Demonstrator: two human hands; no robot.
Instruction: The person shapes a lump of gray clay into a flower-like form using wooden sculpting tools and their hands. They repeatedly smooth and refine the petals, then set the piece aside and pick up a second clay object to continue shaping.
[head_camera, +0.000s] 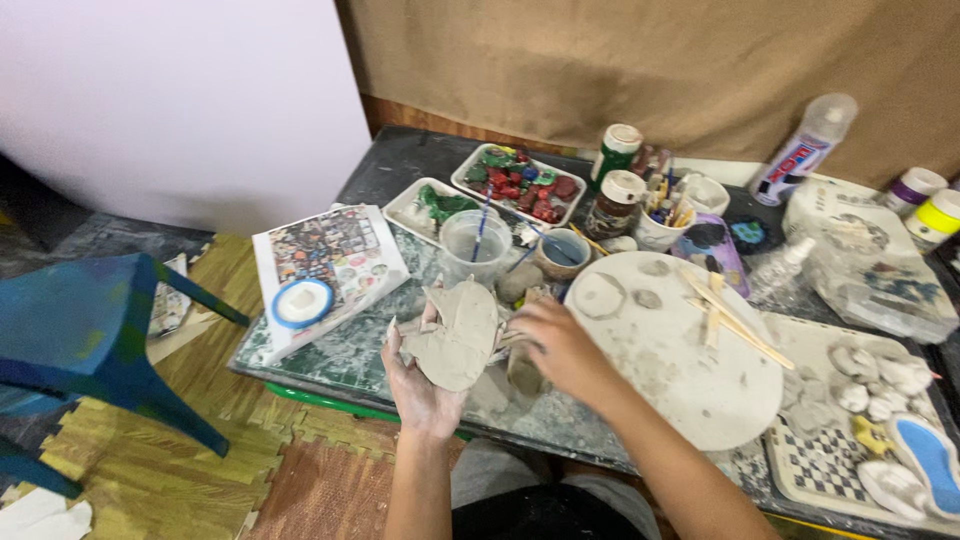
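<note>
My left hand (418, 385) lies palm up at the table's near edge and holds a flat grey slab of clay (455, 335). The slab is irregular, roughly hand-sized, and rests across my palm and fingers. My right hand (562, 345) is just to its right, fingers curled at the slab's right edge over clay-smeared table surface. Whether it grips a small tool or clay bit there I cannot tell. A round grey work board (680, 355) with clay rings and wooden sticks (725, 315) lies right of my right hand.
Behind the hands stand a clear water cup with a brush (475, 245), a small bowl (562, 252), two paint trays (518, 183), paint jars (618, 150) and a brush cup (665, 215). A printed booklet with a tape roll (302, 300) lies left. A blue stool (85, 335) stands on the floor at left.
</note>
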